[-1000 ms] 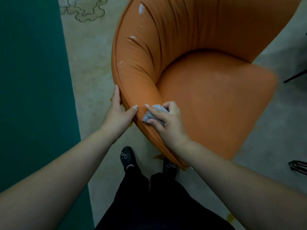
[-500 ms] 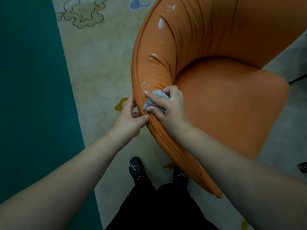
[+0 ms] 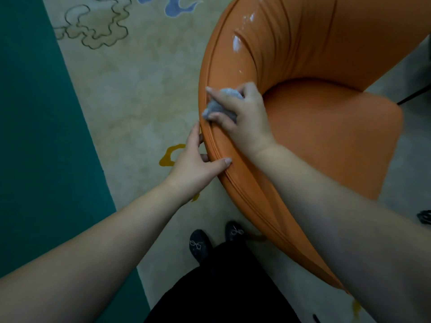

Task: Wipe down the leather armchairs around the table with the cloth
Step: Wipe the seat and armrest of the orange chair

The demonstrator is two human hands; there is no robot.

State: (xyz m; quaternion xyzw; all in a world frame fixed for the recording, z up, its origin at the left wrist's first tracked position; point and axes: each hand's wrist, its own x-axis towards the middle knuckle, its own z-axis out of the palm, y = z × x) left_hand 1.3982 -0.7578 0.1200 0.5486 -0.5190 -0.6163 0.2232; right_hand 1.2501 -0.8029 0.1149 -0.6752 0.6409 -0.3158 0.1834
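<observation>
Shoes and dark trousers show at the bottom, standing on a pale rug with a green band at the left.

Next comes the left hand. It rests on the outer side of the chair, with the thumb lying on top of the rim and the fingers down the outside. It holds on loosely, not tight. It looks like it steadies the chair.

A bit further on is the right hand. Its fingers curl round the cloth and press it on the rim, just where the arm of the chair bends up to the back.

The cloth is small, grey and bunched up. It looks soft and light, so it will squash flat under the fingers. Holding it in a ball with fingers spread on top seems best, so it does not slip out.

The chair is orange and shiny. The leather looks smooth and a bit slippery, with soft folds on the inside of the back. It looks big and heavy, so it should stay put when pushed. The rim is the firm place to hold.

Further up the back are wet shiny spots, not yet wiped.
</observation>
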